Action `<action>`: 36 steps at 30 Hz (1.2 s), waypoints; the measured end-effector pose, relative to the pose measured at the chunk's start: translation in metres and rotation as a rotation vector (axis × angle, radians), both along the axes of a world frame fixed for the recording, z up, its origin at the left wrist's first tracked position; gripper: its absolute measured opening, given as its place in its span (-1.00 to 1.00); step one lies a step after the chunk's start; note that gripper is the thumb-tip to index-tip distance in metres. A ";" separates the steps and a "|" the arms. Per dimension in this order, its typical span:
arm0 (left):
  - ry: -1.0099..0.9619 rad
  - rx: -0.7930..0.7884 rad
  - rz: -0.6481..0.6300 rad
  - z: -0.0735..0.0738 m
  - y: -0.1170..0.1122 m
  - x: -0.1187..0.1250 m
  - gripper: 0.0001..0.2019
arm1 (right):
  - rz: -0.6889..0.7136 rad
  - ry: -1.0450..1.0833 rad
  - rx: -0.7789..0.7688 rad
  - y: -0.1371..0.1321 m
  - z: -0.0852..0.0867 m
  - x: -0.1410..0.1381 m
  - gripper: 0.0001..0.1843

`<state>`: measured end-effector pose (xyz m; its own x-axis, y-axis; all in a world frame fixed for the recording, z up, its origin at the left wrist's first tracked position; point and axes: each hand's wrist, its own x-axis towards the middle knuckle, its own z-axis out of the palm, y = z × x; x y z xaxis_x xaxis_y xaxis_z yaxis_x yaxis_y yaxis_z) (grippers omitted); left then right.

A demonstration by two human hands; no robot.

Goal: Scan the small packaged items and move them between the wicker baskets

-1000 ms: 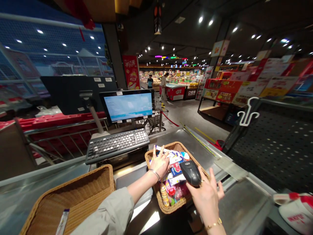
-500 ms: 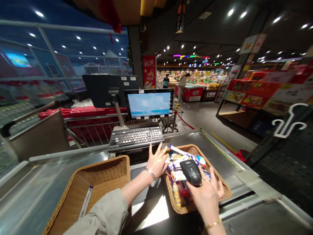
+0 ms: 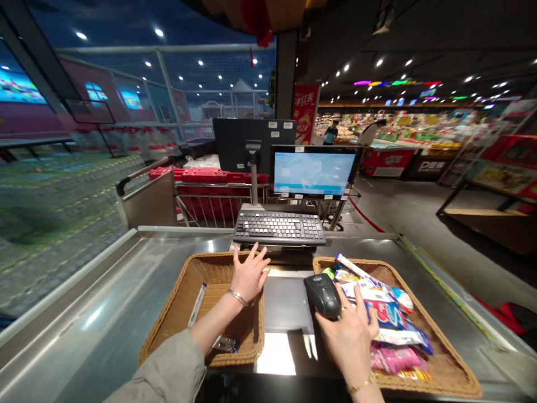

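Note:
My right hand (image 3: 350,338) grips a black handheld barcode scanner (image 3: 324,295), its head tilted toward the upper left. The scanner is at the left edge of the right wicker basket (image 3: 455,358), which holds several snack packets, among them a blue and red bag (image 3: 384,314) and a pink packet (image 3: 394,358). Over the right side of the left wicker basket (image 3: 170,313), my left hand (image 3: 249,274) is open with spread fingers and holds nothing. That basket contains a slim white packet (image 3: 197,305) and a small dark packet (image 3: 226,343) partly behind my forearm.
A keyboard (image 3: 279,228) stands behind the baskets, below a lit monitor (image 3: 314,172). Another screen (image 3: 235,144) faces away. Metal counter surface (image 3: 104,302) runs left. Behind are a shopping cart (image 3: 213,201) and two people (image 3: 331,133) far off.
My left hand has moved from the right basket to above the left one. The view has turned left. My right hand, still on the scanner, has shifted to the right basket's left side.

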<state>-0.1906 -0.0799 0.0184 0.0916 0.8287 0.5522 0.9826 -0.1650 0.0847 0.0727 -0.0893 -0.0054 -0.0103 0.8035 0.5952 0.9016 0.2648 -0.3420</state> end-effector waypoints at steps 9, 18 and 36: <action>-0.014 -0.136 0.096 -0.025 -0.043 -0.067 -0.76 | 0.139 -0.017 -0.115 -0.008 -0.007 -0.037 -0.59; 0.045 -0.442 0.067 -0.065 -0.070 -0.115 -0.78 | 0.266 -0.049 -0.138 -0.016 -0.010 -0.063 -0.78; 0.411 -0.852 -0.351 -0.151 -0.092 -0.135 -0.57 | 0.290 -0.044 -0.126 -0.019 -0.023 -0.066 -0.75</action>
